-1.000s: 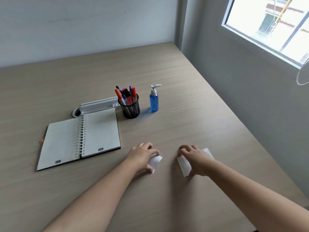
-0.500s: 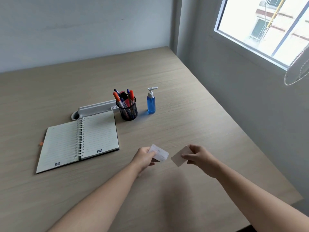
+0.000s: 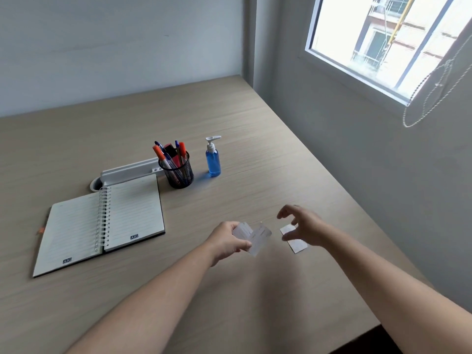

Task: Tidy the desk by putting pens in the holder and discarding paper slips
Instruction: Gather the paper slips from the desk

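Note:
My left hand (image 3: 227, 242) holds two white paper slips (image 3: 256, 237) pinched together above the desk's front middle. My right hand (image 3: 305, 228) hovers just to the right with fingers spread and nothing in it. Under it a third white slip (image 3: 297, 245) lies flat on the desk, partly hidden by the hand. A black mesh pen holder (image 3: 178, 172) with several orange, red and blue pens (image 3: 169, 154) stands behind the open notebook.
An open spiral notebook (image 3: 102, 221) lies at the left. A blue pump bottle (image 3: 213, 158) stands right of the holder, a white power strip (image 3: 127, 172) behind the notebook. The desk's right edge (image 3: 357, 215) runs along a grey wall under a window.
The slip that my right hand held is now in my left hand with the other one. My right hand has opened and moved right, over a slip on the desk.

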A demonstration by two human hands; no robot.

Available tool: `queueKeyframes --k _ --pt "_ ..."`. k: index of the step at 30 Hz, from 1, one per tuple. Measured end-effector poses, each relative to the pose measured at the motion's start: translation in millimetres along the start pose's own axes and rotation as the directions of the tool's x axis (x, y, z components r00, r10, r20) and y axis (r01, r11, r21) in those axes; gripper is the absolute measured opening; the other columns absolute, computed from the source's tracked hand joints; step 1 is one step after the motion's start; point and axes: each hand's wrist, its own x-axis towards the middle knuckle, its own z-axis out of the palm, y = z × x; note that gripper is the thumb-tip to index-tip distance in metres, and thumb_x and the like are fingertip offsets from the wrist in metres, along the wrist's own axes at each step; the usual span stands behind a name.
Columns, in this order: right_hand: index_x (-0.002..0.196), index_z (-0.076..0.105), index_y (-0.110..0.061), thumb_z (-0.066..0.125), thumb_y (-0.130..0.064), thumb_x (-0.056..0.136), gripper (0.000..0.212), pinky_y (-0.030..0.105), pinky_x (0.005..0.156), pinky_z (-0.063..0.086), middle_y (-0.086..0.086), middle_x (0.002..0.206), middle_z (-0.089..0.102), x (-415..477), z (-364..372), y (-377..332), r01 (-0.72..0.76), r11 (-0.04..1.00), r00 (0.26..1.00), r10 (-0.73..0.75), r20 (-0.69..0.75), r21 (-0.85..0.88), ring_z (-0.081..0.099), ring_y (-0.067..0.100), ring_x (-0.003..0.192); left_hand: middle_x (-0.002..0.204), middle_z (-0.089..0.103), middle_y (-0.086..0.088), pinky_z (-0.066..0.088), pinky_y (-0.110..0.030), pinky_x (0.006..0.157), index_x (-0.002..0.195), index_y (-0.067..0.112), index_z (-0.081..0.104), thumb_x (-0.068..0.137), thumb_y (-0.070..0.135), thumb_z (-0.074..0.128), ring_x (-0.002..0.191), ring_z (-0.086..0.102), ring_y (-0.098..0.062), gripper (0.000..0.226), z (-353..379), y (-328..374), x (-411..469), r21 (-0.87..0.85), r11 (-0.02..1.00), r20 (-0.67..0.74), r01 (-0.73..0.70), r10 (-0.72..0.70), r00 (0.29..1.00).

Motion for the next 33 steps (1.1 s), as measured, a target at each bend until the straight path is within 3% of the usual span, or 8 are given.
queueKeyframes --k 3,7,12,17,21,24,27,33 --pt "0.131 0.042 -0.029 0.083 -0.021 0.061 0.082 0.036 0.098 0.042 0.002 0.141 0.041 7 -15 23 0.030 0.893 0.989 0.039 0.142 -0.449 0.043 0.027 0.119 0.082 0.062 -0.003 0.046 -0.020 0.062 0.106 0.008 0.066 0.076 0.005 0.071 0.071 0.056 -0.012 0.031 -2 -2 1 0.049 0.999 -0.038 0.018 -0.016 0.999" --pt "0.141 0.027 -0.033 0.086 -0.026 0.056 0.103 0.042 0.101 0.043 0.002 0.149 0.030 13 -1 36 0.095 0.790 0.967 0.070 0.243 -0.606 0.039 0.029 0.125 0.084 0.065 -0.002 0.049 -0.027 0.072 0.103 0.014 0.067 0.075 0.008 0.072 0.076 0.059 -0.016 0.029 0 -8 3 0.073 0.997 -0.070 0.033 -0.028 0.997" --pt "0.130 0.038 -0.029 0.085 -0.026 0.058 0.086 0.038 0.085 0.050 0.002 0.142 0.035 18 6 32 0.108 0.769 0.983 0.012 0.184 -0.630 0.042 0.028 0.117 0.082 0.065 0.002 0.047 -0.026 0.075 0.100 0.017 0.067 0.074 0.010 0.073 0.075 0.059 -0.014 0.027 8 -18 2 0.076 0.996 -0.096 0.051 -0.043 0.994" --pt "0.114 0.048 -0.015 0.083 -0.022 0.059 0.065 0.037 0.086 0.046 0.007 0.135 0.038 21 10 26 0.087 0.769 0.983 0.035 0.179 -0.634 0.044 0.030 0.114 0.079 0.066 0.003 0.048 -0.029 0.076 0.097 0.018 0.068 0.073 0.011 0.073 0.075 0.060 -0.016 0.025 9 -27 -2 0.049 0.997 -0.131 0.054 -0.047 0.990" --pt "0.084 0.050 -0.014 0.071 -0.014 0.072 0.024 0.031 0.072 0.043 0.013 0.101 0.058 12 15 28 -0.037 0.910 0.999 0.047 0.013 -0.413 0.056 0.027 0.095 0.080 0.065 0.005 0.048 -0.029 0.078 0.101 0.016 0.068 0.074 0.011 0.072 0.075 0.060 -0.014 0.028 2 -32 -11 0.039 0.998 -0.129 0.041 -0.035 0.991" --pt "0.072 0.047 -0.014 0.074 -0.018 0.074 0.028 0.027 0.060 0.036 0.007 0.079 0.054 -10 19 30 -0.198 0.980 0.970 0.200 -0.138 0.027 0.051 0.022 0.073 0.077 0.064 0.005 0.047 -0.023 0.069 0.103 0.013 0.067 0.077 0.008 0.069 0.068 0.058 -0.008 0.026 -4 -27 -19 0.015 1.000 -0.115 0.011 -0.009 0.993" --pt "0.075 0.054 -0.012 0.067 -0.014 0.082 0.015 0.022 0.046 0.034 0.002 0.064 0.054 -48 27 32 -0.245 0.889 0.936 0.321 -0.147 0.386 0.046 0.014 0.052 0.079 0.066 0.001 0.046 -0.021 0.064 0.102 0.011 0.067 0.078 0.004 0.067 0.066 0.057 -0.008 0.025 -1 -21 -26 0.007 1.000 -0.052 -0.011 0.012 0.999" --pt "0.068 0.055 -0.013 0.060 -0.004 0.084 0.019 0.017 0.046 0.034 0.002 0.062 0.053 -157 54 58 -0.268 0.673 0.786 0.567 -0.248 0.689 0.047 0.013 0.054 0.077 0.063 -0.001 0.042 -0.023 0.062 0.096 0.013 0.068 0.075 0.005 0.069 0.064 0.053 -0.012 0.023 51 3 -39 0.156 0.978 0.195 -0.140 0.109 0.975"
